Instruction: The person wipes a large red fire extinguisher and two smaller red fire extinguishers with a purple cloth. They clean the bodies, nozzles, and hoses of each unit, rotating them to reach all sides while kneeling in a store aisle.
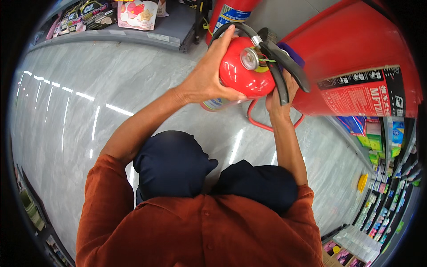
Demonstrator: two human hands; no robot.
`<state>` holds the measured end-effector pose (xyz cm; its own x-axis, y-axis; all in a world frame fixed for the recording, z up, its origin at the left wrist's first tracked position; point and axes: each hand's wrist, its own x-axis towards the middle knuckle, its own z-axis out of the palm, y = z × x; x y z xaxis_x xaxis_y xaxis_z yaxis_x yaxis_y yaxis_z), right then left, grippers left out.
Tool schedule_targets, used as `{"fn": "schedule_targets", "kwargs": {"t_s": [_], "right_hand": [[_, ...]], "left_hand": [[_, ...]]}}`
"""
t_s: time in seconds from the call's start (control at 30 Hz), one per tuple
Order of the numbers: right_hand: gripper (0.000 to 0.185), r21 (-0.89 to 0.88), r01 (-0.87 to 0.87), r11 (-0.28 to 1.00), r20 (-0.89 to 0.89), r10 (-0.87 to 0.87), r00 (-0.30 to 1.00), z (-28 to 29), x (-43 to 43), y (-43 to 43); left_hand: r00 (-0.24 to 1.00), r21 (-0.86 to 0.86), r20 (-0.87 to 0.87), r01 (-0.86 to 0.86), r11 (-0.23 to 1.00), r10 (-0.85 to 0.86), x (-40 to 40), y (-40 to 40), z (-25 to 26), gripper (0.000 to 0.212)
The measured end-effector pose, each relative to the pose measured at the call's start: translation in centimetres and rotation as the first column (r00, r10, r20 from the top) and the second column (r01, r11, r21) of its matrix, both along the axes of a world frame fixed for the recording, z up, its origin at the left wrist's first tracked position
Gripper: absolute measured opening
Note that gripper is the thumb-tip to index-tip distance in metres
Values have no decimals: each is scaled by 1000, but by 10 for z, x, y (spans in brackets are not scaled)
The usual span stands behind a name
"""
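A red fire extinguisher (240, 66) with a black lever handle, a round pressure gauge (249, 58) and a black hose stands before me, seen from above. My left hand (213, 73) is spread around the left side of its rounded top, the thumb and fingers on the red shell. On the far side of the handle, my right hand (283, 90) is against the right side of the extinguisher, holding a purple cloth (293, 57). The handle partly hides the right fingers.
A large red wheeled extinguisher (353, 43) fills the upper right, with a red tube frame (260, 125) at its foot. Another red extinguisher (230, 16) stands behind. Shelves with packets (163, 39) are at the upper left, and stocked shelves (380, 207) line the right.
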<state>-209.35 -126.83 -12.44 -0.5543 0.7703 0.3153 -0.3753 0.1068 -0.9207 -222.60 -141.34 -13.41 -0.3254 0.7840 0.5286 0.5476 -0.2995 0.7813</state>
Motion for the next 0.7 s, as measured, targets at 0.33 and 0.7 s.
{"fn": "schedule_targets", "kwargs": {"t_s": [0.33,0.7], "right_hand": [[44,-187,-456,870,57,473,879,-14,-18,116],[31,-29,143,989,205,-134,969,4,46,25]], "left_hand": [[928,15,-181,-328,944,326,71,23,-17,108],[943,9,329,-65,998,58,45,34,-28,121]]}}
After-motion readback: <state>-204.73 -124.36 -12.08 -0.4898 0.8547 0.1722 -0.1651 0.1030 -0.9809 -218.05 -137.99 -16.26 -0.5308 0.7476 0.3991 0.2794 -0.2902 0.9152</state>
